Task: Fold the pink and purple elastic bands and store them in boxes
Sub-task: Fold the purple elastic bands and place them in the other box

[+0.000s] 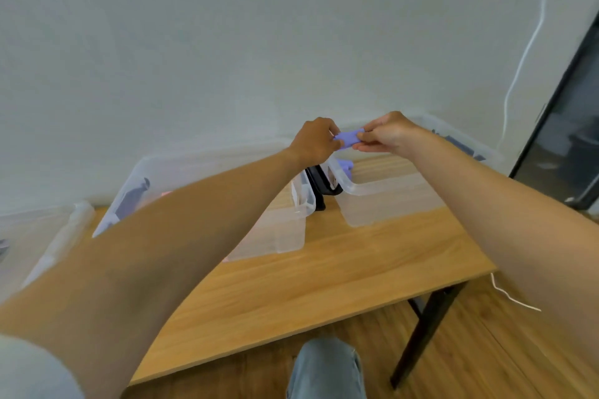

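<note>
Head view: left hand [316,141] and right hand [385,134] fingers pinch a folded purple band [348,139] above the right clear box [372,185].

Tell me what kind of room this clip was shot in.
Probably a plain room in a home or small office, not a workshop. A wooden table stands against a bare wall on a wood floor, with clear plastic boxes on it. Both hands hold a purple band.
</note>
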A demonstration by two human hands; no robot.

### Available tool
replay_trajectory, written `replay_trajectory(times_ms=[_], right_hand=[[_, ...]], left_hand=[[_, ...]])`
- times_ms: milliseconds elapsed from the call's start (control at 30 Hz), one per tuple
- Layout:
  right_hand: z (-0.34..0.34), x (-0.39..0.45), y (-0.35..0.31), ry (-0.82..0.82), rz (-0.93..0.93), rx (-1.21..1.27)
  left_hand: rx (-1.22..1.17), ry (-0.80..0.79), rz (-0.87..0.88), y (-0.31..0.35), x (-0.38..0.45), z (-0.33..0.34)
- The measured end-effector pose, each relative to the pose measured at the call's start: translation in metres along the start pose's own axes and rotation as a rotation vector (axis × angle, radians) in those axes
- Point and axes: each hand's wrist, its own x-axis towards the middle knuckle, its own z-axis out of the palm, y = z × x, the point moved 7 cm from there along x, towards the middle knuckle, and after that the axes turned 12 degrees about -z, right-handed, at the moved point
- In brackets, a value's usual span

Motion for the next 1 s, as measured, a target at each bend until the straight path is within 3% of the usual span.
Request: replay_trajectory(times_ms=[133,300,533,733,1000], right_hand=[[-0.014,0.026,0.025,-0.021,0.134,-0.043],[-0.008,0.042,0.060,-0.182,0.355,-0.245],[0.014,0.060,0.100,-0.373,0.556,-0.445],[0.036,0.075,0.113,-0.459,0.566,-0.583],[0.042,0.076,0.126,-0.485,0.591,-0.800]], left_hand=[[0.091,-0.063,0.027,0.009,0.025,0.027],[0.385,-0.087,-0.014,0.002,0.049,0.055],[0.761,-0.295,-0.169,0.003,0.069,0.088],[0.993,-0.266,-0.040,0.007,0.072,0.107],[0.966,-0.239,-0.026,0.001,0.075,0.109]])
